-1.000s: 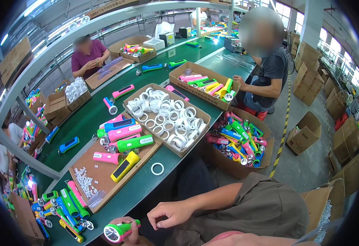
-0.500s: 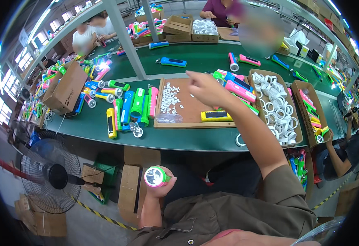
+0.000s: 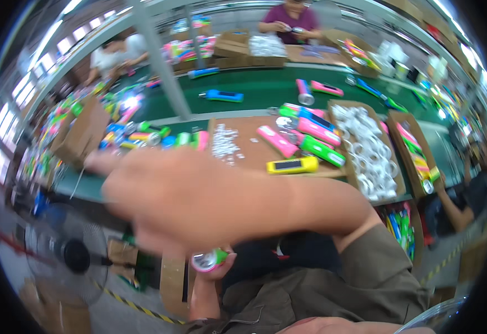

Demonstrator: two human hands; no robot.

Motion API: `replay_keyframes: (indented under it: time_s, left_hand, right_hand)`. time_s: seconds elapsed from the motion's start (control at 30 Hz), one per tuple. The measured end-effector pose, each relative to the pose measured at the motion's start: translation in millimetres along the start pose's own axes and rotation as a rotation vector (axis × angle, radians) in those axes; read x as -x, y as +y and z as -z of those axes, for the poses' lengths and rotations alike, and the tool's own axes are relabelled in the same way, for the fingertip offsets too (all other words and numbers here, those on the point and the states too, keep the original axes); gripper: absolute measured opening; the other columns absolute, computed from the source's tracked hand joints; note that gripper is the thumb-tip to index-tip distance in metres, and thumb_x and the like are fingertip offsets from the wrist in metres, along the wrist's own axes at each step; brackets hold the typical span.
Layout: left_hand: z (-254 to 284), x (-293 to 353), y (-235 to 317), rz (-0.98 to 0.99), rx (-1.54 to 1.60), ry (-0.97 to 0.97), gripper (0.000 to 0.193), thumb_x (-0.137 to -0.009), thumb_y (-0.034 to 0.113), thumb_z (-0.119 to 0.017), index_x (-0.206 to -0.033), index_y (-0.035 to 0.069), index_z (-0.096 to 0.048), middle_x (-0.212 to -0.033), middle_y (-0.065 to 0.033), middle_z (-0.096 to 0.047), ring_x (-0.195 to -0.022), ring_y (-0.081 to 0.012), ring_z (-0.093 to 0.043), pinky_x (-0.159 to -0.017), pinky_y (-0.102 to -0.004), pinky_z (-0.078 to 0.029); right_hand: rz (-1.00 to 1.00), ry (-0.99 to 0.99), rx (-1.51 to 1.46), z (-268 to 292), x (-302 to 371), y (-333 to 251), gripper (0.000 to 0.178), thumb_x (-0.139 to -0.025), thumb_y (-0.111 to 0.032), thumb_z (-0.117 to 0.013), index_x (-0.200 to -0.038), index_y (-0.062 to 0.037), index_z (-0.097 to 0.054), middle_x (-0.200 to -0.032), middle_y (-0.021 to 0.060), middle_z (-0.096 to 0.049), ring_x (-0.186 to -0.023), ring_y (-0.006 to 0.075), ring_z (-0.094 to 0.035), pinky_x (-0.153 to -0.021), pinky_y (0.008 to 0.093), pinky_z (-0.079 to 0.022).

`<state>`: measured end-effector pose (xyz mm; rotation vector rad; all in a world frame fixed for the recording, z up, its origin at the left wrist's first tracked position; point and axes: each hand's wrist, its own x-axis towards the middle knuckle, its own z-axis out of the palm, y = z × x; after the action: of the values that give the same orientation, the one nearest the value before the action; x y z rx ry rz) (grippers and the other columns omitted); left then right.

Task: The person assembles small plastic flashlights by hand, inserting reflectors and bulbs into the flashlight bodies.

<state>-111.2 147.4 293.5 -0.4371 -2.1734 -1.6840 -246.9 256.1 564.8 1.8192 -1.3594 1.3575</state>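
Observation:
My left hand, low in front of my body, is closed around a green and pink flashlight with its round clear lens end facing up. My right hand is large, close and smeared by motion, stretched across to the left over the table's front edge. One finger points left; whether the others hold anything cannot be seen. Behind it, partly hidden, stand several colored flashlights. A brown board bears small white pieces, a yellow flashlight and a pink flashlight.
A box of white rings and a narrower box of flashlights stand at the right. Loose flashlights lie on the green belt. A cardboard box tilts at the left. A fan stands lower left. Co-workers sit opposite and at right.
My right hand has swung left and nearer, from above the board to in front of the upright flashlights. My left hand still holds its flashlight, whose lens has tilted. The view has shifted slightly.

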Motion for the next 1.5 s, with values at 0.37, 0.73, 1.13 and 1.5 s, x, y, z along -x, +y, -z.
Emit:
replay_keyframes:
  time_s: [0.37,0.73,1.13,1.5]
  left_hand:
    - [-19.2,7.2,-19.1,-0.037,0.218,0.242,0.094,-0.080,0.044,-0.079,-0.142,0.001,-0.023,-0.101,-0.0082,-0.054,-0.074,-0.0204,-0.062,-0.068,-0.0308,-0.052]
    - [-58.6,-26.4,-16.4,0.027,0.276,0.161,0.089,-0.079,0.053,-0.076,-0.137,0.001,-0.033,-0.103,-0.0176,-0.059,-0.091,-0.0250,-0.061,-0.081,-0.0355,-0.050]
    - [-70.3,-24.5,-14.1,-0.198,0.244,0.128,0.098,-0.080,0.004,-0.077,-0.150,0.016,-0.009,-0.120,-0.0221,-0.053,-0.088,-0.0276,-0.064,-0.079,-0.0409,-0.054]
    - [121.1,-221.2,10.3,-0.090,-0.229,0.520,0.048,-0.094,0.006,-0.062,-0.134,0.009,-0.036,-0.100,-0.0104,-0.057,-0.079,-0.0165,-0.061,-0.069,-0.0296,-0.053]
  right_hand:
    - [-0.839,0.026,-0.447,16.5,229.0,-60.6,0.012,-0.095,-0.007,-0.054,-0.103,0.0002,-0.059,-0.098,0.0122,-0.062,-0.093,0.0271,-0.061,-0.080,0.0361,-0.049]
    - [-1.271,0.306,-0.284,41.5,321.7,-141.8,0.011,-0.099,-0.008,-0.051,-0.105,-0.0001,-0.056,-0.105,0.0090,-0.062,-0.086,0.0148,-0.060,-0.077,0.0309,-0.050]
    - [-0.744,-0.049,0.040,80.9,233.9,-71.5,0.020,-0.083,0.006,-0.064,-0.100,-0.0033,-0.060,-0.128,0.0206,-0.058,-0.116,0.0367,-0.058,-0.097,0.0433,-0.048]
    - [-0.813,-0.273,-0.160,79.6,225.2,-85.4,0.015,-0.084,0.004,-0.061,-0.099,0.0007,-0.059,-0.121,0.0170,-0.061,-0.109,0.0348,-0.059,-0.091,0.0419,-0.050]
